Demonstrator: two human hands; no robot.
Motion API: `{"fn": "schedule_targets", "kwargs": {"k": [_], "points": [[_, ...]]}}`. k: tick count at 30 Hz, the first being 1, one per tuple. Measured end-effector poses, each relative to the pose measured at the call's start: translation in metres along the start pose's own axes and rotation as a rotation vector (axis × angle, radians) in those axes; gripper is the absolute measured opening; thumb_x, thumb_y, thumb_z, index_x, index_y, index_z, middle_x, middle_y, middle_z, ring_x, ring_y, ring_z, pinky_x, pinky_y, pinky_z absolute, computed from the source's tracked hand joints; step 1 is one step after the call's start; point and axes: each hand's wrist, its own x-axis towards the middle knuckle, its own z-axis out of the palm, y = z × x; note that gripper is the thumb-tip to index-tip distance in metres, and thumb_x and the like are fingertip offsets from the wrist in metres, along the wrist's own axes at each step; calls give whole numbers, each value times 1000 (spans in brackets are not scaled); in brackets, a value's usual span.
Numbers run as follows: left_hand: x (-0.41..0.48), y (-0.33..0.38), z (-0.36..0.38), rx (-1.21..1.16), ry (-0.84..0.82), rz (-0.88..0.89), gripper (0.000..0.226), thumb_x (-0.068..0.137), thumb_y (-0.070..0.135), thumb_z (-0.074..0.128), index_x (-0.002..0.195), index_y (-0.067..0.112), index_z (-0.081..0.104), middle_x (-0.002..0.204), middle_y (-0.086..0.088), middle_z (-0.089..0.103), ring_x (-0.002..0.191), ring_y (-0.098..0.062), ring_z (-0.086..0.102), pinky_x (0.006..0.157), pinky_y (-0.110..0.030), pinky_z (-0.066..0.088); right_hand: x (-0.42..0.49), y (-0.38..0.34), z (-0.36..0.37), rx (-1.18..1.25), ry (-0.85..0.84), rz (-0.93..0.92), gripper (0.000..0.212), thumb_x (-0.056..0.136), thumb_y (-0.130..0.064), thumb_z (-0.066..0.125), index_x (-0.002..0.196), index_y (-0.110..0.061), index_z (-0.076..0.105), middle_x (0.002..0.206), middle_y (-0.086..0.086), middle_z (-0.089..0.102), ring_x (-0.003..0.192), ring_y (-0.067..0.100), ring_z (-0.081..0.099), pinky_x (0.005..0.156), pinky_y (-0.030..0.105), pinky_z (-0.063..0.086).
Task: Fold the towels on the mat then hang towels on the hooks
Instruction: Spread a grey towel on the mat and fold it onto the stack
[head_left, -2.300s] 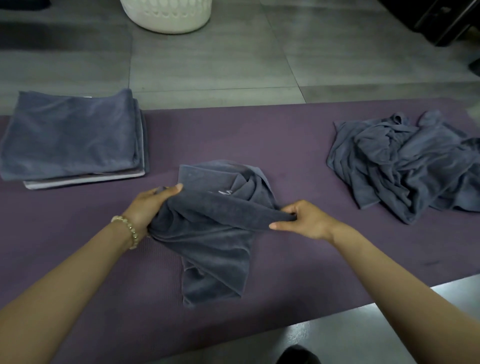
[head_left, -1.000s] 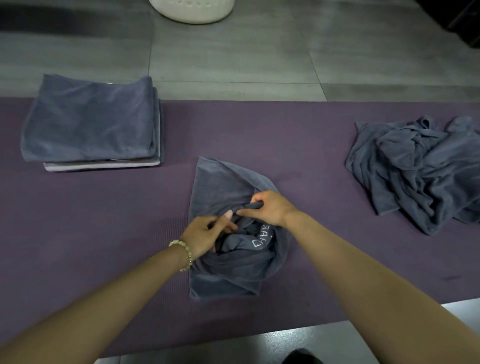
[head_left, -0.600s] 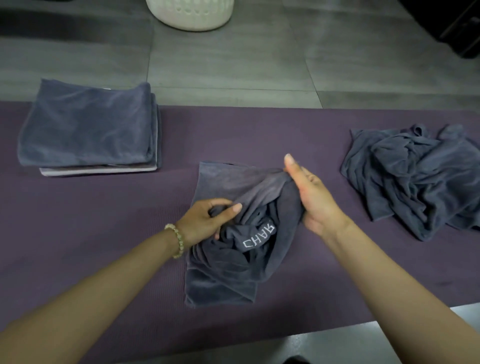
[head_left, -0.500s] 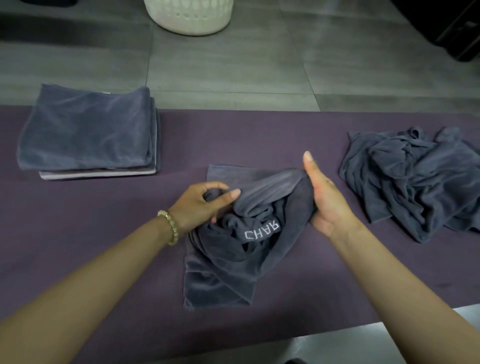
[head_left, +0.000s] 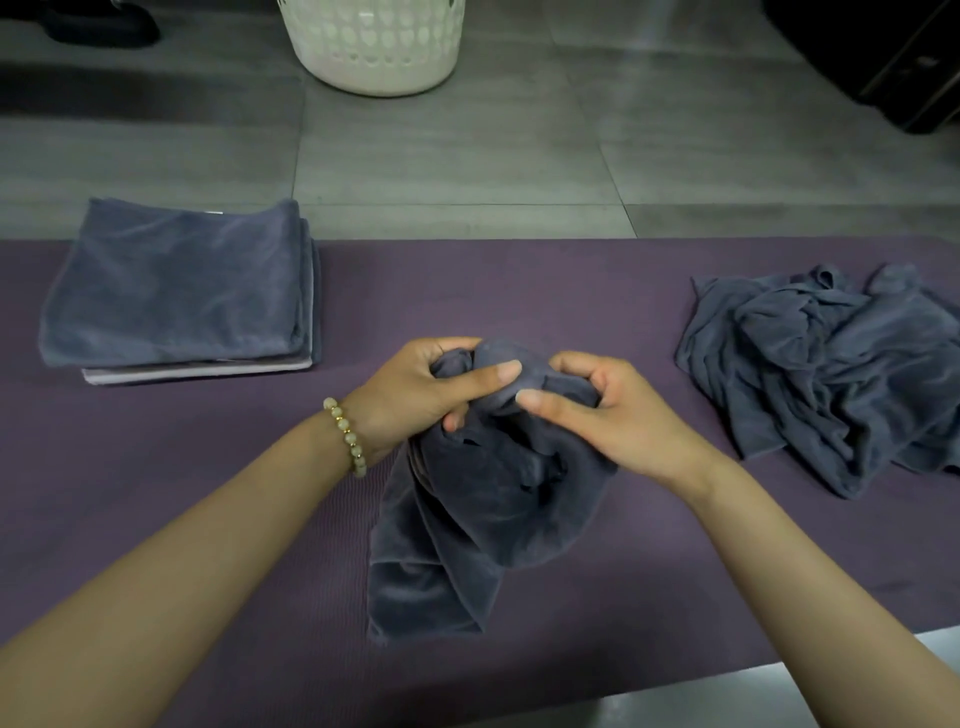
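A crumpled grey towel (head_left: 467, 519) lies bunched in the middle of the purple mat (head_left: 182, 493). My left hand (head_left: 415, 395), with a bead bracelet at the wrist, and my right hand (head_left: 597, 410) both grip its upper end close together, lifting it off the mat while the lower end trails toward me. A stack of folded grey towels (head_left: 176, 291) rests on the mat at the far left. A loose heap of unfolded grey towels (head_left: 826, 374) sits at the right. No hooks are in view.
A white perforated laundry basket (head_left: 371, 47) stands on the grey tiled floor beyond the mat. Dark furniture (head_left: 904, 62) fills the top right corner. The mat's near edge runs along the bottom right over a pale floor.
My hands have come together at the top of the middle towel and gathered it into a bunch. The white lettering that showed on it is now hidden.
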Motion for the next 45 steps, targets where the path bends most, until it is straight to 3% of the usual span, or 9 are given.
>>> {"fn": "schedule_targets", "kwargs": {"k": [5, 9, 13, 19, 23, 28, 33, 38, 45], "points": [[2, -6, 0, -127, 224, -88, 30, 62, 42, 68, 76, 17, 62, 40, 7, 42, 34, -4, 35, 44, -17, 35, -4, -2, -3, 65, 185, -8, 30, 76, -34, 67, 87, -8, 57, 65, -2, 61, 59, 7, 56, 54, 17, 46], [5, -5, -1, -175, 355, -58, 23, 61, 47, 69, 69, 26, 70, 54, 3, 55, 37, -4, 38, 44, -18, 37, -13, -13, -5, 150, 80, 86, 23, 87, -19, 59, 104, -10, 45, 66, -7, 64, 59, 3, 60, 52, 15, 46], [6, -1, 2, -101, 313, 2, 22, 76, 42, 63, 80, 21, 69, 47, 8, 54, 37, -4, 38, 44, -15, 36, -18, -33, 2, 93, -108, -25, 11, 78, -24, 63, 83, -14, 63, 71, -8, 64, 67, 1, 59, 61, 13, 46], [-1, 5, 11, -2, 156, 33, 50, 74, 55, 53, 92, 11, 71, 78, -30, 64, 37, -6, 39, 50, -15, 40, 1, -29, 0, -21, 189, -215, 4, 83, -15, 66, 84, -16, 69, 79, -10, 71, 76, -2, 64, 71, 13, 48], [-7, 9, 14, -4, 87, 15, 22, 73, 39, 64, 89, 25, 69, 51, 0, 60, 37, -5, 39, 48, -13, 40, 2, -25, 0, -57, 255, -248, 8, 80, -18, 70, 86, -14, 70, 84, -2, 72, 79, 5, 67, 73, 17, 51], [-7, 12, 18, 19, 95, 38, 11, 83, 15, 67, 90, 23, 68, 67, 18, 68, 37, -4, 39, 41, -13, 38, 1, -23, -6, 8, 221, -145, 35, 74, -30, 70, 106, -18, 65, 75, 2, 67, 70, 4, 63, 67, 14, 47], [-14, 27, 19, 142, 67, 85, 9, 88, 22, 60, 94, 19, 66, 52, 19, 61, 36, -3, 42, 45, -14, 41, -9, -29, -13, -25, 222, -138, 28, 78, -29, 66, 78, -2, 59, 68, 2, 64, 62, 5, 57, 57, 15, 44], [-27, 65, -4, 189, 273, 156, 38, 87, 60, 48, 66, 29, 58, 83, -29, 63, 39, -9, 47, 54, -21, 40, -30, -64, -34, 41, 317, -129, 14, 79, -21, 66, 74, -10, 59, 64, -9, 65, 62, 1, 57, 61, 12, 46], [-85, 167, -32, 5, 572, 205, 56, 92, 54, 36, 69, 7, 57, 68, -5, 70, 68, -21, 69, 76, -33, 54, -93, -134, -62, 56, 499, -197, 23, 73, -30, 68, 81, -9, 67, 73, -7, 69, 72, 0, 62, 69, 10, 48]]}}
